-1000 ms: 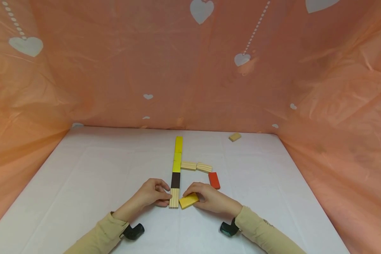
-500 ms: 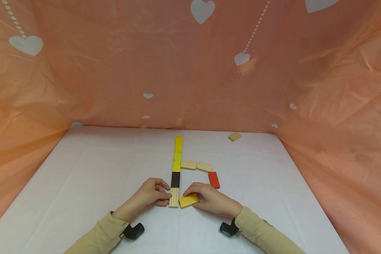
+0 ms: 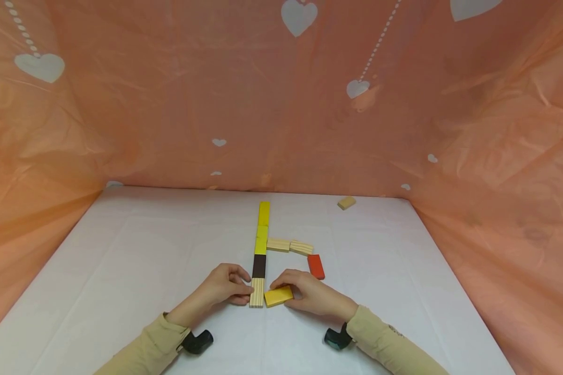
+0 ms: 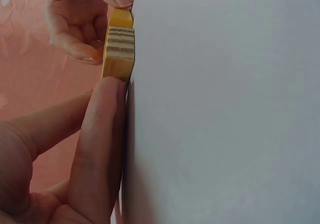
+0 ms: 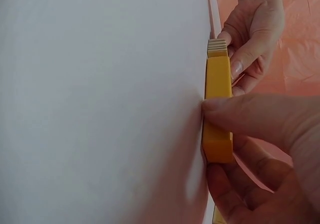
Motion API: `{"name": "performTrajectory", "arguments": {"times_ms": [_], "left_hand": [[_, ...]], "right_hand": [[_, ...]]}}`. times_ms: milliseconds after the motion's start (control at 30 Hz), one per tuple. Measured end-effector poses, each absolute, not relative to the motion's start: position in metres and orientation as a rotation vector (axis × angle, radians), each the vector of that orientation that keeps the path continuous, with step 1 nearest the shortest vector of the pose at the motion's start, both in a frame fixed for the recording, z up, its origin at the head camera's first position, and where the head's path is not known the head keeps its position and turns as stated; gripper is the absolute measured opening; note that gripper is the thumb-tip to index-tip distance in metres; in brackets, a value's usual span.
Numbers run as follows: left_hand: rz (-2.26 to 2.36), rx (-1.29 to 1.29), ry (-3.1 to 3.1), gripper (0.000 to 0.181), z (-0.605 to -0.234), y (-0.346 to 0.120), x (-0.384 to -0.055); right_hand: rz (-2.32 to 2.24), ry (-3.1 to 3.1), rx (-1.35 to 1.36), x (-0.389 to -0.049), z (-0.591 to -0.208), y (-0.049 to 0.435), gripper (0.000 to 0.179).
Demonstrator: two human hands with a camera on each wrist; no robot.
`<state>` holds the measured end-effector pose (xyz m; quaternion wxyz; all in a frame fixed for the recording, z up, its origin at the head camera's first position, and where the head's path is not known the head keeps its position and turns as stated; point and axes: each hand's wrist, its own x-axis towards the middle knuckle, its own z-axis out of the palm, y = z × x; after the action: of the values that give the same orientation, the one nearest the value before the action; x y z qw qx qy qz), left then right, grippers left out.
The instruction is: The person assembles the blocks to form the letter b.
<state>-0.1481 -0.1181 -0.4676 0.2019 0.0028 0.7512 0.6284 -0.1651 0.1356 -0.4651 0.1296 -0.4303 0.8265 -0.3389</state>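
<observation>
My right hand [image 3: 313, 294] pinches a yellow wooden block [image 3: 279, 296] between thumb and fingers, flat on the table. Its left end meets, or nearly meets, a plain striped-grain block [image 3: 257, 293]. The right wrist view shows the thumb on the yellow block's [image 5: 218, 78] near side and fingers at its end. From the left, my left hand [image 3: 225, 285] touches the plain block's side with its fingertips, fingers loosely bent. Beyond the plain block, a dark brown block [image 3: 259, 266] and two yellow blocks [image 3: 261, 239] continue one straight column.
Two plain blocks [image 3: 279, 245] run rightward from the column. A red block [image 3: 316, 266] lies below their right end, near my right hand. One plain block [image 3: 346, 202] sits apart at the back right. Orange sheeting [image 3: 272, 104] with hearts surrounds the white table [image 3: 122, 250].
</observation>
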Motion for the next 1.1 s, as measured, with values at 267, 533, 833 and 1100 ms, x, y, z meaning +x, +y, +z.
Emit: {"name": "performTrajectory", "arguments": {"times_ms": [267, 533, 833, 1100], "left_hand": [[1.746, 0.005, 2.100, 0.026, -0.467, -0.118, -0.149], [1.750, 0.035, 2.092, 0.027, -0.466, -0.120, -0.147], [1.747, 0.036, 2.084, 0.026, -0.463, -0.119, -0.146], [1.735, 0.033, 2.093, 0.026, -0.465, -0.119, -0.148]], "right_hand": [[-1.041, 2.406, -1.274, -0.177, -0.445, 0.154, 0.045], [-1.159, 2.579, -1.270, -0.205, -0.414, 0.197, 0.055], [-1.310, 2.773, -1.126, -0.241, -0.395, 0.235, 0.059], [-1.288, 2.846, -0.764, -0.296, -0.425, 0.278, 0.058]]}}
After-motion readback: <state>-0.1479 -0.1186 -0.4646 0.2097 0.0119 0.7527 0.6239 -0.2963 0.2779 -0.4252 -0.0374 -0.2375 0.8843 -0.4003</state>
